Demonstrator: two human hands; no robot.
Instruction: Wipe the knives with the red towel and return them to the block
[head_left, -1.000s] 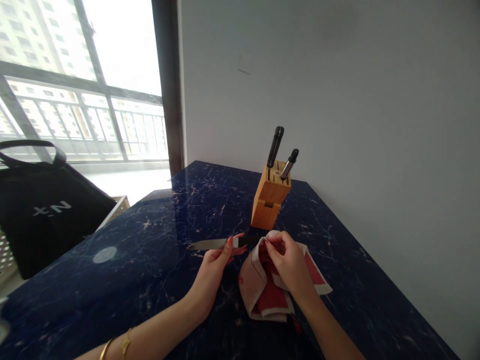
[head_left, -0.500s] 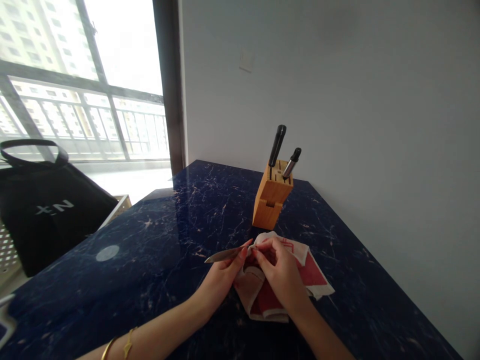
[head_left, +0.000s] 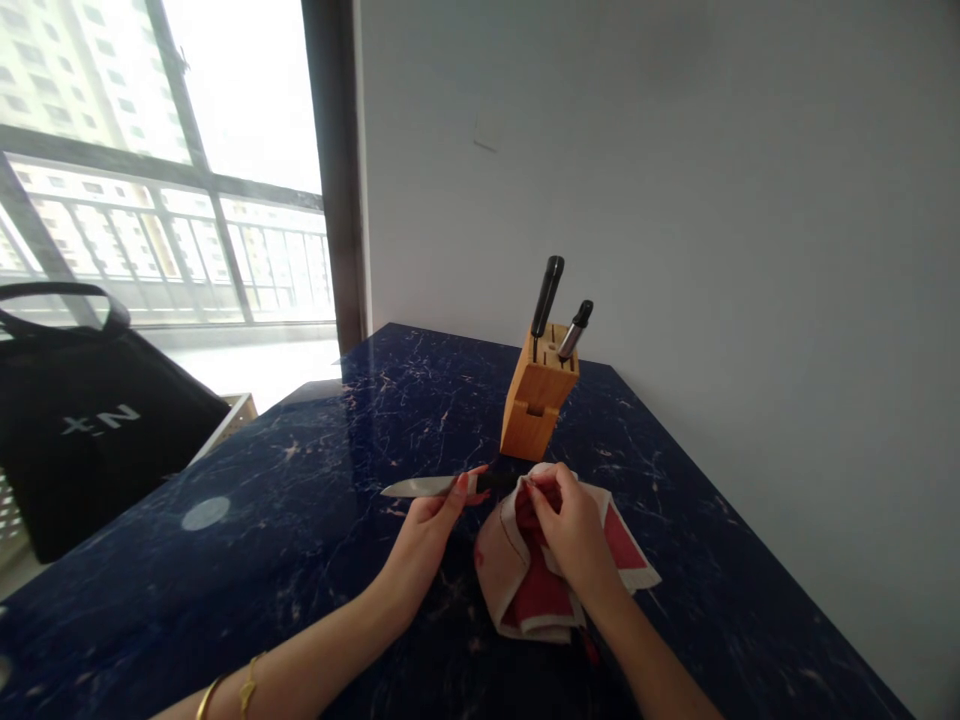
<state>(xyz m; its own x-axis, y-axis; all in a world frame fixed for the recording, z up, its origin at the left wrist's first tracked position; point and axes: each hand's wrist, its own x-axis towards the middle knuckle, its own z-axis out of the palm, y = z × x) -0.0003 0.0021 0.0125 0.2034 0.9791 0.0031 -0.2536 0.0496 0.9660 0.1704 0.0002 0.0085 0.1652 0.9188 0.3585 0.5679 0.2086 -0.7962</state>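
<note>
My left hand (head_left: pixel 442 515) pinches a kitchen knife (head_left: pixel 420 487) by its blade near the handle, with the tip pointing left. The black handle (head_left: pixel 496 483) runs right toward a red and white cloth (head_left: pixel 504 560). Closed on the cloth, my right hand (head_left: pixel 570 520) bunches it at the end of the handle; the handle's far end is hidden by cloth and fingers. The rest of the cloth hangs in folds over the table. Just beyond my hands stands a wooden knife block (head_left: pixel 536 400).
A black-handled tool (head_left: pixel 547 295) and one with a metal handle (head_left: pixel 575 332) stick up from the block. All this is on a dark blue marbled table (head_left: pixel 420 400) beside a grey wall (head_left: pixel 675 200). A black bag (head_left: pixel 105 410) stands at the left, near a window.
My left hand has shifted left along the knife, now showing more of the blade and the black handle. The cloth has slid off toward the handle's right end with my right hand.
</note>
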